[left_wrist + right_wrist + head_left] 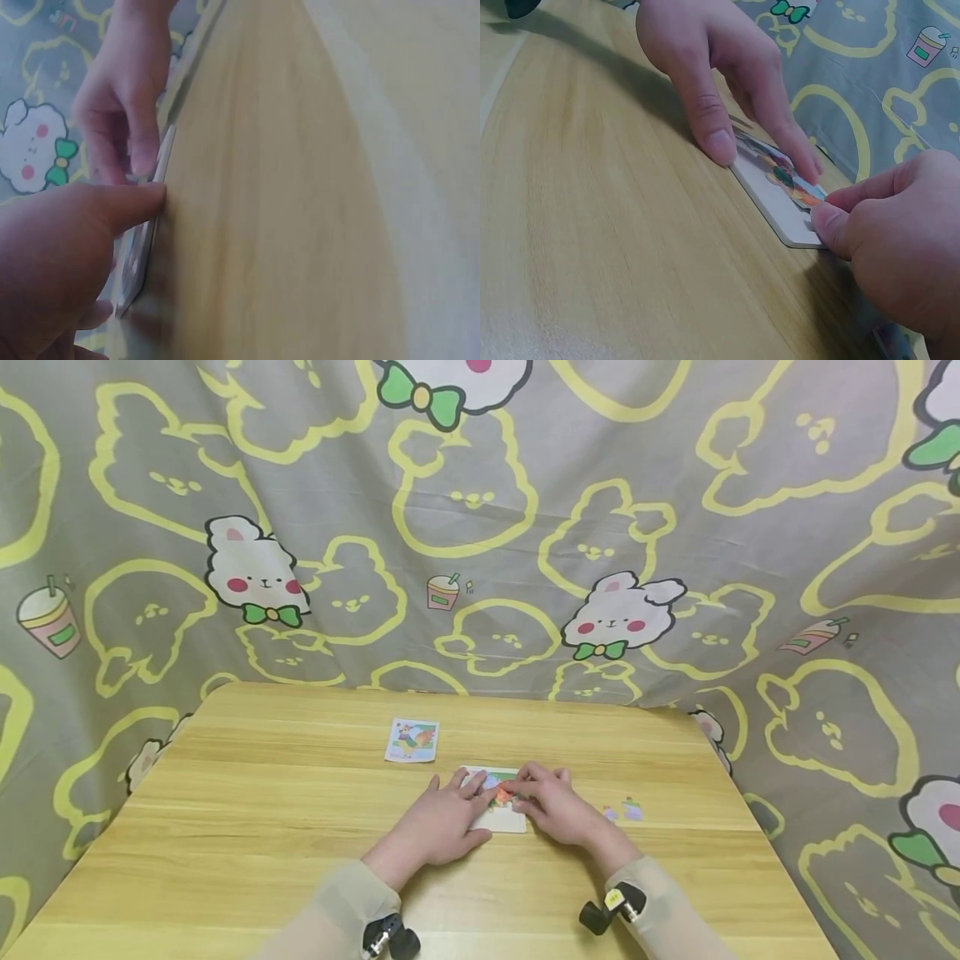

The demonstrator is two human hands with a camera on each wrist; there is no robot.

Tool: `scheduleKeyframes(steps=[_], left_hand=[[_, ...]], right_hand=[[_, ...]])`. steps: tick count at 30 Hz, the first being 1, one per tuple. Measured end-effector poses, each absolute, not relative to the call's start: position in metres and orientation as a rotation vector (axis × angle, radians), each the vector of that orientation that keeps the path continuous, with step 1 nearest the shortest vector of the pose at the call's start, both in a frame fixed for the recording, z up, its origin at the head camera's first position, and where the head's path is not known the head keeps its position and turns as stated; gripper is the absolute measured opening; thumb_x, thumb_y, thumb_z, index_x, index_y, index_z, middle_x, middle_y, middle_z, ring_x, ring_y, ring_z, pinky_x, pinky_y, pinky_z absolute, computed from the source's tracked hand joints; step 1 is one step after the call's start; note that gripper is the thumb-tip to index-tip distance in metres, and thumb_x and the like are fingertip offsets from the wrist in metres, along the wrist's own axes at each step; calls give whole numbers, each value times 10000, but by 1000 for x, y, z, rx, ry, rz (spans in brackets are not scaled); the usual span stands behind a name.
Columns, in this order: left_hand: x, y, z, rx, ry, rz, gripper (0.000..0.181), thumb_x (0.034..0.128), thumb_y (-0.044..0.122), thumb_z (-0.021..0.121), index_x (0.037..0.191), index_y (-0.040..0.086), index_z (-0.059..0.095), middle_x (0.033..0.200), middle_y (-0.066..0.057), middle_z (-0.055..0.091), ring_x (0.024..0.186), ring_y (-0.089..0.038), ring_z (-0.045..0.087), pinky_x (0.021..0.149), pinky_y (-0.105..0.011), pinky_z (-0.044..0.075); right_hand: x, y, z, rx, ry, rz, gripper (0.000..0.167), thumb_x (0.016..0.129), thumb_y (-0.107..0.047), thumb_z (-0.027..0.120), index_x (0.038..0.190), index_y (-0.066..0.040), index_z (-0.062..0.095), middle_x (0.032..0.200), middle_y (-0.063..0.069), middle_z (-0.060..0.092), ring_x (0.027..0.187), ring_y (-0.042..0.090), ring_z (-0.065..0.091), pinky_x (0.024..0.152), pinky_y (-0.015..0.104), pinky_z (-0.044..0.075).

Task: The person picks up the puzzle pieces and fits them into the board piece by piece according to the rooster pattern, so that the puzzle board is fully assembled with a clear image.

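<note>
Head view, left to right: wood-grain table point(225, 835) spans the width, curtain point(345, 510) behind it, cut by the frame edge. Left sleeve point(345, 893) and its black wrist camera point(392, 938) run off the bottom. Picture card point(412, 740) lies flat beyond the left hand; bird print readable, fine detail too small.

Left hand point(450, 822) is spread, covering the left part of the puzzle board point(506, 821), which lies flat in front of the person. Head view hides how the thumb sits; right wrist view has it against the near edge, index reaching over the assembled picture. Can't tell how hard it presses.

Left wrist view gives the board almost edge-on: rim and left thumb clear, printed face basically unreadable, remaining left fingers partly hidden and cropped.

Right hand point(558, 806) masks the right side of the board from above. Right wrist view settles it: thumb and index pinch the edge of a coloured piece point(810, 193), fingertips partly covering it. Whether that piece is seated, can't tell. Same view shows bare white board along the near side.

Right of that hand, head view only clearly: two loose pieces point(632, 811) on the table, lilac with some green, shapes too small to trace.
</note>
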State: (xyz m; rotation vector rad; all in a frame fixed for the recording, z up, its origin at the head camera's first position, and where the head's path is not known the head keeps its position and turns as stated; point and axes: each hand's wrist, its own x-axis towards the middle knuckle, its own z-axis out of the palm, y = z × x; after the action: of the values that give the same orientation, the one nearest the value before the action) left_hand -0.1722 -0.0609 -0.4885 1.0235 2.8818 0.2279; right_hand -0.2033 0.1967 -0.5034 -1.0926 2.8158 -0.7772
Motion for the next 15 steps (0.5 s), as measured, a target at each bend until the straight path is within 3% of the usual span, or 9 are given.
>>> scheduleKeyframes(steps=[15], left_hand=[[-175, -50, -491, 960, 2860, 220, 636, 1067, 570, 527, 1607, 235, 496, 1680, -125, 363, 1530, -435, 325, 1104, -733, 369]], right_hand=[[-204, 203, -508, -1061, 2901, -798, 403, 1011, -256, 754, 1374, -85, 721, 1136, -39, 574, 829, 68, 497, 843, 425, 220]])
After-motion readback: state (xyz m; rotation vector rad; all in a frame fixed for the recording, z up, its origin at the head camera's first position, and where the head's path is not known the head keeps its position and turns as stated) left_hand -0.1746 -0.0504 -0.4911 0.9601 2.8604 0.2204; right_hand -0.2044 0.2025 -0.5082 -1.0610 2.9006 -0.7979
